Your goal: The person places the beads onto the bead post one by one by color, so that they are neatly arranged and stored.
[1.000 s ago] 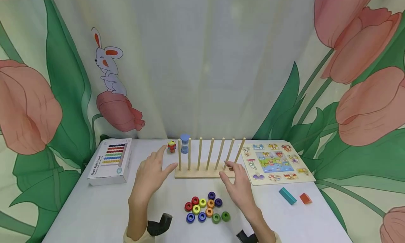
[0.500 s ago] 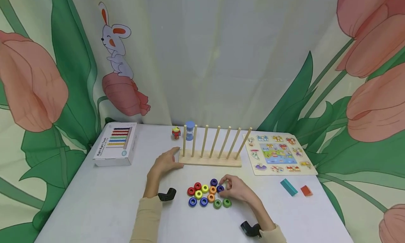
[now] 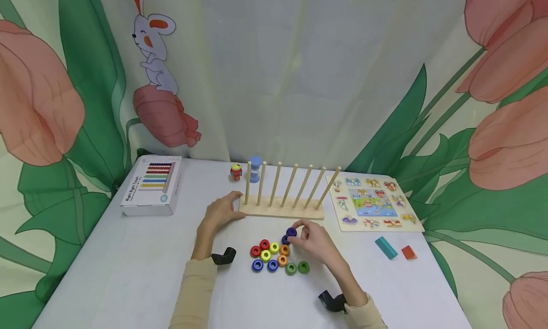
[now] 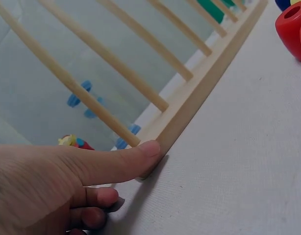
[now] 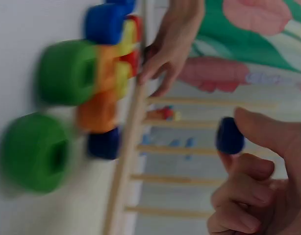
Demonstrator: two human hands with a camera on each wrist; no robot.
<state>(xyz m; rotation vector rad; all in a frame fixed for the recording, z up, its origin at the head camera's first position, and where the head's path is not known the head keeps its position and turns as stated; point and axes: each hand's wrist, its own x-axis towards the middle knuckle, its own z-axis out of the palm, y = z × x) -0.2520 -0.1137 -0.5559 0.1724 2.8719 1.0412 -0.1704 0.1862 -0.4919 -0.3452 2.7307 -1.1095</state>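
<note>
My left hand grips the left end of a wooden peg stand, thumb against its front edge in the left wrist view. Thin upright pegs rise bare along the base. Between thumb and finger, my right hand pinches a dark blue bead, held off the table in the right wrist view. Just below it in the head view lies a second dark blue bead, partly covered. Red beads, yellow beads, orange beads, blue beads and green beads lie clustered before the stand.
Behind the stand are a small red and yellow figure and a blue sand timer. A white box lies far left. To the right are a picture puzzle board, a teal block and an orange block.
My left hand has moved onto the stand's left end. The right hand came down from the pegs to the beads, took a dark blue one and lifted it toward the stand.
</note>
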